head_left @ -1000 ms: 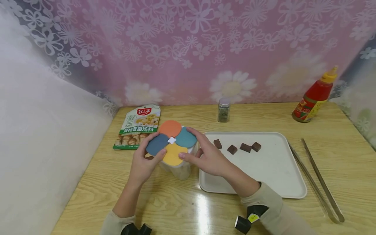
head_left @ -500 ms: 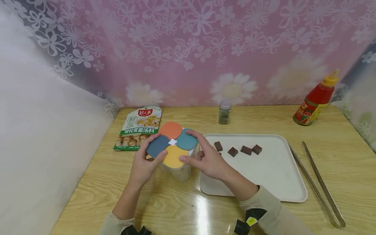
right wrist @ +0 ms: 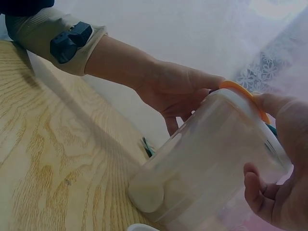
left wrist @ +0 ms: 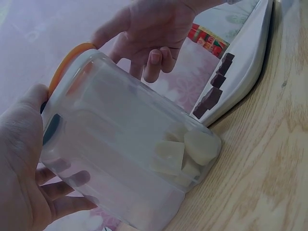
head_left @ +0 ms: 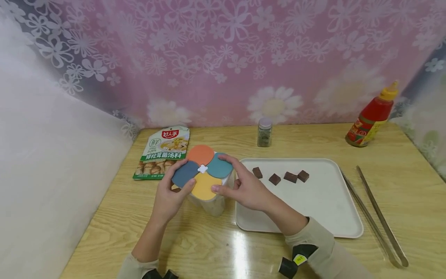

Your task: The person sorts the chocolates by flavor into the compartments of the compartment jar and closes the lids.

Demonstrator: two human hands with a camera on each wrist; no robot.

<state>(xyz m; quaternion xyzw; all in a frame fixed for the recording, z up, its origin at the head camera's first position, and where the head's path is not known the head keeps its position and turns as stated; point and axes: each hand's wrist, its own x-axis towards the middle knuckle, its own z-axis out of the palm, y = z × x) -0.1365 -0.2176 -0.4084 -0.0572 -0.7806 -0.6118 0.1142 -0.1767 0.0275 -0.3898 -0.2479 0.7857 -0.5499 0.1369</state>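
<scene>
A clear plastic storage jar (head_left: 213, 206) stands on the table, capped by a lid (head_left: 206, 186) with navy, orange, teal and yellow round petals. Pale cut chunks (left wrist: 169, 156) lie in its bottom in the left wrist view. My left hand (head_left: 168, 199) grips the lid's left side, thumb on the petals near the front, other fingers reaching down the wall. From the right, my right hand (head_left: 249, 190) pinches the lid, its thumb on the yellow petal and index finger at the teal one. Its remaining fingers curl beside the jar.
A white tray (head_left: 324, 213) with several dark brown blocks (head_left: 290, 177) sits right of the jar. Long metal tongs (head_left: 381, 216) lie beyond it. Behind are a soup-seasoning pouch (head_left: 162, 155), a small spice jar (head_left: 264, 135) and a red sauce bottle (head_left: 373, 116).
</scene>
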